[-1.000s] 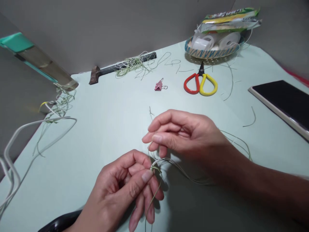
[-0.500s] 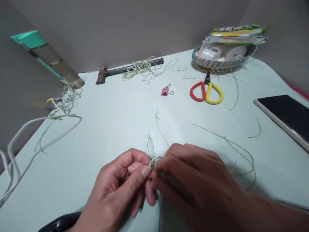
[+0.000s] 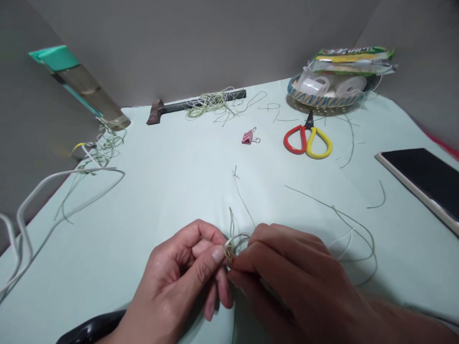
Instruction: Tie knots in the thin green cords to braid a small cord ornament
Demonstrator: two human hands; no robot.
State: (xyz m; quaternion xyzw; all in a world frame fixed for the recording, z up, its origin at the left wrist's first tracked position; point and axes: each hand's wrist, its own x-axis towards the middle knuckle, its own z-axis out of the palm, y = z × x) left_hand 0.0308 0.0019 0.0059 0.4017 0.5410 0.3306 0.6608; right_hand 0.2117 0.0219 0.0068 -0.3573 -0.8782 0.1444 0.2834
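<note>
A small knotted bundle of thin green and white cord (image 3: 230,248) sits between my two hands near the front of the table. My left hand (image 3: 186,267) pinches it between thumb and index finger, the other fingers curled below. My right hand (image 3: 290,272) is closed on the bundle's right side, thumb partly hidden, fingers bent over the cord. A narrow loop of cord (image 3: 231,223) stands up from the knot. Loose green cord (image 3: 358,227) trails over the table to the right of my right hand, and one knotted strand (image 3: 243,197) stretches away ahead.
Scissors (image 3: 308,138), a pink binder clip (image 3: 250,136) and a hammer-like tool (image 3: 193,104) under tangled cord (image 3: 211,104) lie farther back. A basket (image 3: 326,98) with spools stands back right, a phone (image 3: 423,177) at right. White cable (image 3: 32,200) curves along the left, near a clear tube (image 3: 86,88).
The upright loop has narrowed and leans differently, and more of the knot shows between my fingers. My right hand has shifted slightly down. The whole view has tilted a little.
</note>
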